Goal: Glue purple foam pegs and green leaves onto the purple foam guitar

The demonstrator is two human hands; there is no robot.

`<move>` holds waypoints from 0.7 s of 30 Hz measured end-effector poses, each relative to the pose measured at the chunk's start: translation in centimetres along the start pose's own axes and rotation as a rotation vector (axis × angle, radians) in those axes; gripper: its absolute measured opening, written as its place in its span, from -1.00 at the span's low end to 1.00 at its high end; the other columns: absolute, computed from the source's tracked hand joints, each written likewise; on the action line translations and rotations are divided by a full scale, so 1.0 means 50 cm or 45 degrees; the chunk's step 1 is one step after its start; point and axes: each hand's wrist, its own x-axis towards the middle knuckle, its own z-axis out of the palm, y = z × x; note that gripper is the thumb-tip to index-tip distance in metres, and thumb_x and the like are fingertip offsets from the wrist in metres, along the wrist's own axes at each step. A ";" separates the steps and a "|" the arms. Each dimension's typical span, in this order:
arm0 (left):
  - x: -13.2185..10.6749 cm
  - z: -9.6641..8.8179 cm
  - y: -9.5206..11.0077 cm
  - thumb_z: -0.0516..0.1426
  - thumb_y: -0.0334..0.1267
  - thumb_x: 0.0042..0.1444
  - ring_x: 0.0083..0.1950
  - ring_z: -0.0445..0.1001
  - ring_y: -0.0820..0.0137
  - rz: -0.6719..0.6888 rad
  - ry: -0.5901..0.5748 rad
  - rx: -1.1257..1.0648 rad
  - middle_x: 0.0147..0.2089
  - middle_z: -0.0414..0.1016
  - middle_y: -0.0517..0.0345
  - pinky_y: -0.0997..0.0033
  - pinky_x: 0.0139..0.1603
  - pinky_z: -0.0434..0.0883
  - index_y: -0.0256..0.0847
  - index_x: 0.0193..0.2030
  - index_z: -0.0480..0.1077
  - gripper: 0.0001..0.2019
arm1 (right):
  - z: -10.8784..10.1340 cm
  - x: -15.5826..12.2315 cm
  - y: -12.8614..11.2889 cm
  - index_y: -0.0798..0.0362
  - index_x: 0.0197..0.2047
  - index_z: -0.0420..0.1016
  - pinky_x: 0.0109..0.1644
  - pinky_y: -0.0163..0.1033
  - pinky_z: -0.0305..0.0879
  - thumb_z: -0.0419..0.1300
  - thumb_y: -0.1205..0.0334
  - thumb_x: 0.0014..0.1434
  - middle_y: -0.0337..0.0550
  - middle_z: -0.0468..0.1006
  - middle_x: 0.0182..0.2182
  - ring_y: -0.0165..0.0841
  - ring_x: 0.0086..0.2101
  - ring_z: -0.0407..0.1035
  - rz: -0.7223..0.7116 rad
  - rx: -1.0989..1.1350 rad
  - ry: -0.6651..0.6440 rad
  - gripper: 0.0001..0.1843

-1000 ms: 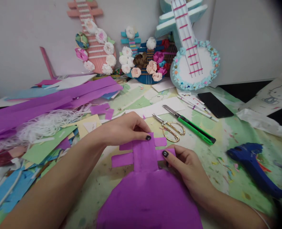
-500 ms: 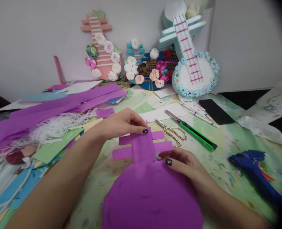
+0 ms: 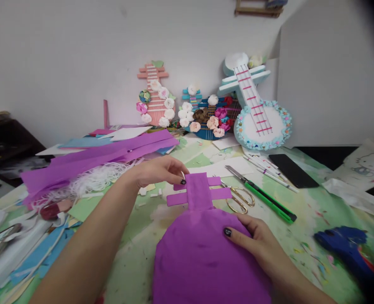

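Observation:
A purple paper-covered guitar shape (image 3: 202, 249) lies on the table in front of me, its neck with two crossbars pointing away. My left hand (image 3: 157, 171) pinches the top left of the neck with thumb and finger. My right hand (image 3: 253, 238) rests on the right side of the round body, thumb laid flat on the paper and the other fingers curled at its edge.
Gold scissors (image 3: 240, 198) and a green utility knife (image 3: 263, 196) lie just right of the neck. A blue glue gun (image 3: 345, 251) sits far right. Purple paper strips (image 3: 95, 158) and scraps pile at left. Finished flower-decorated guitars (image 3: 256, 109) lean against the wall; a black phone (image 3: 293, 169) lies nearby.
My right hand slid from the neck's crossbar down onto the round body. The left hand stays at the neck top. The camera tilted up, showing more wall.

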 end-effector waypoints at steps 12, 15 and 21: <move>0.009 0.010 -0.004 0.21 -0.32 -0.12 -0.36 0.46 0.43 0.029 0.032 -0.092 -0.35 0.57 0.16 0.47 -0.28 0.38 -0.20 -0.27 0.53 -0.79 | -0.001 0.000 0.004 0.09 -0.35 0.53 -0.29 -0.29 0.32 0.31 0.00 -0.04 -0.18 0.49 -0.44 -0.34 -0.39 0.38 -0.027 0.007 0.016 -0.68; 0.008 0.011 0.000 0.23 -0.35 -0.14 -0.38 0.46 0.45 0.043 0.045 -0.132 -0.36 0.57 0.14 0.47 -0.29 0.38 -0.23 -0.27 0.54 -0.79 | -0.003 -0.001 0.007 0.09 -0.33 0.53 -0.28 -0.28 0.33 0.31 0.00 -0.04 -0.18 0.49 -0.43 -0.33 -0.37 0.39 -0.029 0.004 0.018 -0.68; 0.007 0.015 0.013 0.25 -0.35 -0.12 -0.43 0.42 0.50 0.048 0.077 -0.169 -0.42 0.54 0.16 0.52 -0.35 0.37 -0.26 -0.29 0.52 -0.82 | -0.001 -0.002 0.006 0.10 -0.29 0.54 -0.28 -0.27 0.35 0.34 0.04 -0.05 -0.15 0.54 -0.41 -0.32 -0.37 0.42 -0.014 0.127 0.001 -0.68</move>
